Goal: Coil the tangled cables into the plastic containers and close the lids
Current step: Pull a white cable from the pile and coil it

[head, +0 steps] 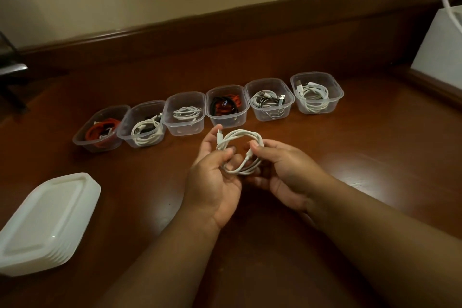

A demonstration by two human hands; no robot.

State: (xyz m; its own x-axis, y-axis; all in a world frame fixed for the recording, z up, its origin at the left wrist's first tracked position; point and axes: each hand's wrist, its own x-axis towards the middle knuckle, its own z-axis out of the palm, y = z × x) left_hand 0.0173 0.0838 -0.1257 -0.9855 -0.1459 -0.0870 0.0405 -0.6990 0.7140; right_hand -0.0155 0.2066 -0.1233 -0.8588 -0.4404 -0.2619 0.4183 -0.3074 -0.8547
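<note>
I see both hands over the brown wooden table point(325, 207), holding a white cable point(238, 151) coiled into a loose loop between them. My left hand point(212, 177) pinches the loop's left side between thumb and fingers; one connector end sticks up just above those fingers. My right hand point(287, 170) pinches the right side, thumb on top, fingers curled under. The coil is in the air, just in front of the container row, nearest the fourth tub.

Six clear plastic containers sit in a row behind the hands, all open-topped, each already with cable inside:
- first container point(82, 139): red cable
- second container point(125, 132): white cable
- third container point(183, 127): small white coil
- fourth container point(226, 117): black and red cables
- fifth container point(271, 115): grey/white cable, a USB plug showing
- sixth container point(317, 107): white cable

Stack of white lids point(47, 222) lies at front left, well apart from the tubs. White box point(440, 40) at the right edge.

No readable brand, label or writing anywhere: too small and dim to tell.
</note>
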